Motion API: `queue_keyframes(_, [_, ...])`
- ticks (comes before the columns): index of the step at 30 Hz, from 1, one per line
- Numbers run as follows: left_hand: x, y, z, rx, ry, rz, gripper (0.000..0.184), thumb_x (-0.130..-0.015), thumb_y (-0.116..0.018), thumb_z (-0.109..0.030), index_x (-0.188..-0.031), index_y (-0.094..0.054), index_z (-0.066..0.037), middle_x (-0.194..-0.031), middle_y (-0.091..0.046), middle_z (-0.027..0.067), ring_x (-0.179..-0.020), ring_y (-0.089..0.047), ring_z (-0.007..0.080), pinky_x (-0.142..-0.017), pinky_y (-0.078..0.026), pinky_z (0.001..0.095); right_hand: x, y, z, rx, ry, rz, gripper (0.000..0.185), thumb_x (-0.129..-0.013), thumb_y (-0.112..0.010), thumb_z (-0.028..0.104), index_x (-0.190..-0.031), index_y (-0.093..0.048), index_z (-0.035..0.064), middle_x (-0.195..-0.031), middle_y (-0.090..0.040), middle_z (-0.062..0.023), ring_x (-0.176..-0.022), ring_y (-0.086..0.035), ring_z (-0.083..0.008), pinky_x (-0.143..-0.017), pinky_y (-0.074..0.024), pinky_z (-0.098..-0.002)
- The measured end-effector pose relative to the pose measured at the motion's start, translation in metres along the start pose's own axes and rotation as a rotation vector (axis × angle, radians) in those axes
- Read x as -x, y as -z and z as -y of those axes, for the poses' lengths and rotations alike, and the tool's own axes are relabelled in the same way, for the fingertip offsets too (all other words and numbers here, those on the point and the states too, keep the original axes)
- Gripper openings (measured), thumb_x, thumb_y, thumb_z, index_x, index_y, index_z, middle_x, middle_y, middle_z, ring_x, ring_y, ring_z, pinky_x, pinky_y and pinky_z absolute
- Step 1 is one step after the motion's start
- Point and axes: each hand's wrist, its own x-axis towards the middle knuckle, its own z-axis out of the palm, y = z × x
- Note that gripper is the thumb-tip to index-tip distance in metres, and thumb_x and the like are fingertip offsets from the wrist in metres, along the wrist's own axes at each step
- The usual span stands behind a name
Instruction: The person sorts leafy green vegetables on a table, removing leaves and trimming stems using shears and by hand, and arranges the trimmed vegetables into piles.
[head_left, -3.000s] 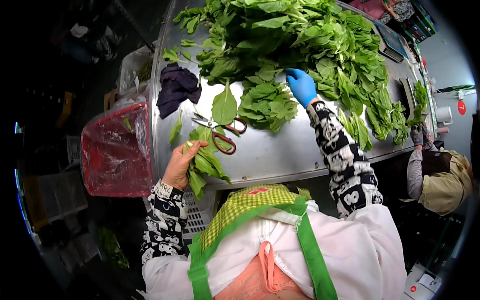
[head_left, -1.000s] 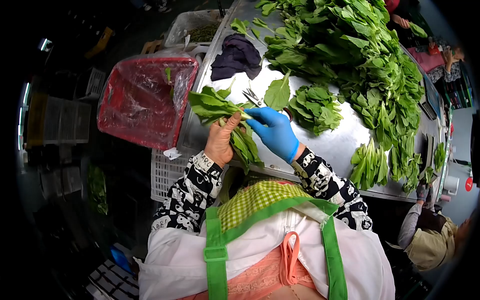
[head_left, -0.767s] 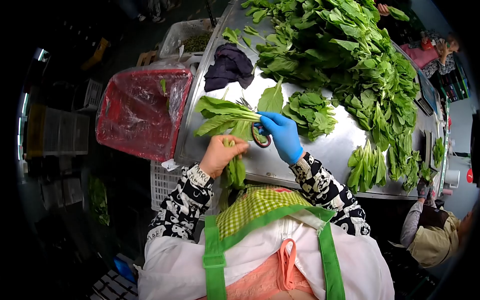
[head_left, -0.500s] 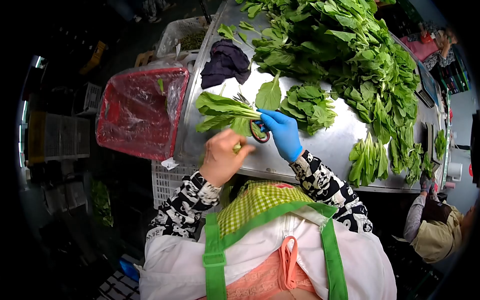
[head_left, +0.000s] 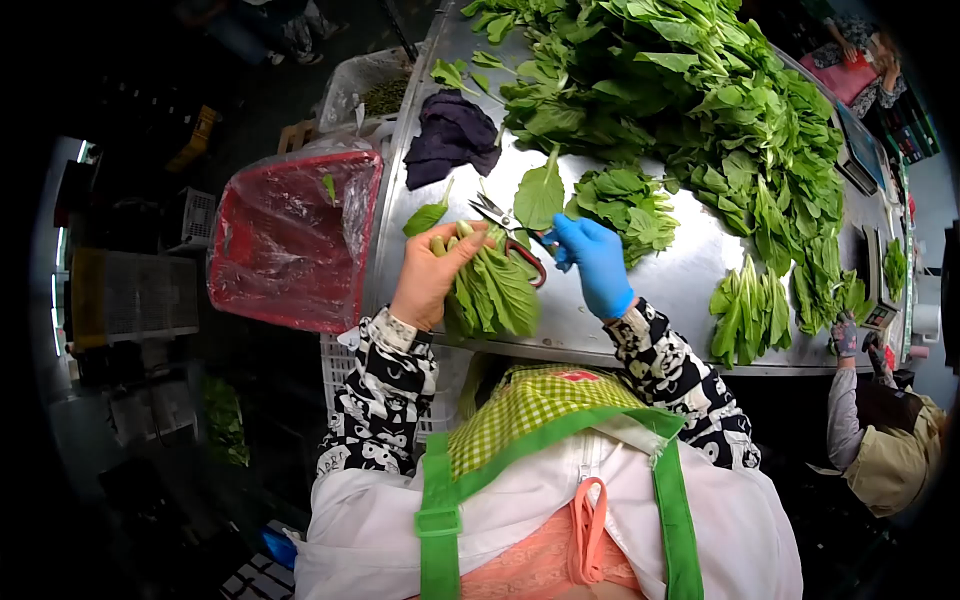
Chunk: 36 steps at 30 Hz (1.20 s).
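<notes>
Metal table (head_left: pixel 690 270) gleaming here, and the scissors (head_left: pixel 510 220) lie on it as our marker, blades spread, one red-rimmed handle loop in plain sight! Nearer the wearer than the scissors, the bare left hand (head_left: pixel 430 282) has its fingers closed around a bunch of greens (head_left: pixel 497 292), pale stalk ends up by the thumb, leaves drooping just below the scissors. Blue glove on the right hand (head_left: pixel 594 265), just right of the scissors: fingers bent in at the far handle, but whether they grip it I cannot tell.

One broad loose leaf (head_left: pixel 540 196) rests just beyond the scissors, and a dark cloth (head_left: pixel 452 138) sits crumpled further off to their left. Right of the scissors, a small leafy bundle (head_left: pixel 622 210); further right, another bundle (head_left: pixel 750 314). Huge heap of greens (head_left: pixel 660 100) beyond it all! Left of the scissors, a red crate (head_left: pixel 290 312) lined with clear plastic. Far right of the scissors, a co-worker's gloved hand (head_left: pixel 845 338) is close to more greens.
</notes>
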Motion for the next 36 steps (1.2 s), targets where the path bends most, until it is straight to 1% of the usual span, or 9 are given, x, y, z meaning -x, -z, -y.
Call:
queue_keyframes(4, [-0.010,0.014,0.003,0.508,0.101,0.069,0.036,-0.093,-0.053,-0.018,-0.126,-0.048,-0.004,-0.096,-0.064,0.0105,-0.088,-0.062,0.0197,-0.078,-0.053,0.0320,0.000,0.011,-0.001,-0.042,0.085,-0.076,0.043,-0.095,-0.047,0.035,-0.085,-0.064,-0.0028,-0.072,-0.061,-0.0055,-0.060,-0.055,-0.0107,-0.058,-0.0468,-0.0228])
queue_keyframes(11, [-0.019,0.006,0.021,0.668,0.184,0.081,0.034,-0.095,-0.047,-0.027,-0.120,-0.045,-0.003,-0.099,-0.061,0.0174,-0.094,-0.061,0.0313,-0.082,-0.052,0.0448,-0.003,0.026,0.009,-0.116,0.023,-0.077,0.044,-0.094,-0.047,0.038,-0.111,-0.056,-0.0019,-0.094,-0.062,-0.0085,-0.084,-0.062,-0.0149,-0.074,-0.0480,-0.0252])
queue_keyframes(14, [-0.031,0.004,0.038,0.660,0.194,0.107,0.036,-0.094,-0.051,-0.027,-0.122,-0.045,-0.004,-0.100,-0.061,0.0132,-0.096,-0.060,0.0271,-0.085,-0.050,0.0405,0.006,0.015,0.010,-0.118,0.186,0.015,0.041,-0.092,-0.053,0.030,-0.117,-0.051,-0.0026,-0.111,-0.057,-0.0135,-0.094,-0.061,-0.0200,-0.079,-0.0478,-0.0299])
queue_keyframes(16, [-0.038,0.008,0.052,0.591,0.221,0.095,0.030,-0.096,-0.046,-0.025,-0.119,-0.046,-0.005,-0.104,-0.060,0.0140,-0.099,-0.058,0.0278,-0.086,-0.049,0.0421,0.020,0.005,0.018,0.195,0.282,0.158,0.065,-0.081,-0.068,0.030,-0.128,-0.038,-0.0048,-0.125,-0.046,-0.0199,-0.105,-0.055,-0.0289,-0.087,-0.0467,-0.0366])
queue_keyframes(17, [-0.036,-0.007,0.044,0.544,0.217,0.100,0.028,-0.097,-0.043,-0.027,-0.115,-0.046,-0.005,-0.107,-0.059,0.0142,-0.100,-0.058,0.0271,-0.088,-0.049,0.0410,0.006,0.004,-0.024,0.823,0.866,-0.089,0.090,-0.070,-0.075,0.038,-0.133,-0.028,-0.0068,-0.125,-0.044,-0.0239,-0.104,-0.054,-0.0353,-0.085,-0.0471,-0.0394])
queue_keyframes(21, [-0.038,-0.042,0.046,0.633,0.195,0.054,0.028,-0.097,-0.042,-0.031,-0.108,-0.047,-0.006,-0.105,-0.059,0.0141,-0.101,-0.057,0.0275,-0.089,-0.049,0.0424,0.042,0.005,0.009,0.937,0.510,0.070,0.111,-0.056,-0.081,0.043,-0.134,-0.022,-0.0090,-0.124,-0.042,-0.0275,-0.099,-0.055,-0.0417,-0.084,-0.0474,-0.0424])
queue_keyframes(25, [-0.042,-0.072,0.057,0.729,0.243,0.154,0.027,-0.096,-0.047,-0.030,-0.104,-0.051,-0.004,-0.105,-0.058,0.0146,-0.102,-0.056,0.0280,-0.090,-0.048,0.0424,0.051,0.030,-0.015,0.711,0.417,0.092,0.094,-0.070,-0.073,0.025,-0.141,-0.016,-0.0019,-0.130,-0.039,-0.0261,-0.115,-0.047,-0.0383,-0.094,-0.0429,-0.0396])
queue_keyframes(30, [-0.035,-0.126,0.061,0.694,0.320,0.221,0.027,-0.093,-0.052,-0.025,-0.109,-0.051,-0.002,-0.106,-0.059,0.0145,-0.104,-0.056,0.0283,-0.092,-0.047,0.0429,0.078,0.070,-0.013,0.509,0.403,-0.132,0.059,-0.074,-0.063,0.012,-0.129,-0.043,0.0055,-0.109,-0.060,-0.0187,-0.102,-0.059,-0.0326,-0.089,-0.0463,-0.0357])
queue_keyframes(36, [-0.026,-0.189,0.072,0.539,0.392,0.265,0.032,-0.091,-0.057,-0.025,-0.113,-0.051,-0.002,-0.107,-0.060,0.0135,-0.099,-0.059,0.0263,-0.088,-0.050,0.0405,0.113,0.121,-0.009,0.518,0.270,-0.224,0.058,-0.073,-0.062,0.010,-0.129,-0.044,0.0045,-0.112,-0.059,-0.0208,-0.102,-0.059,-0.0312,-0.088,-0.0466,-0.0344])
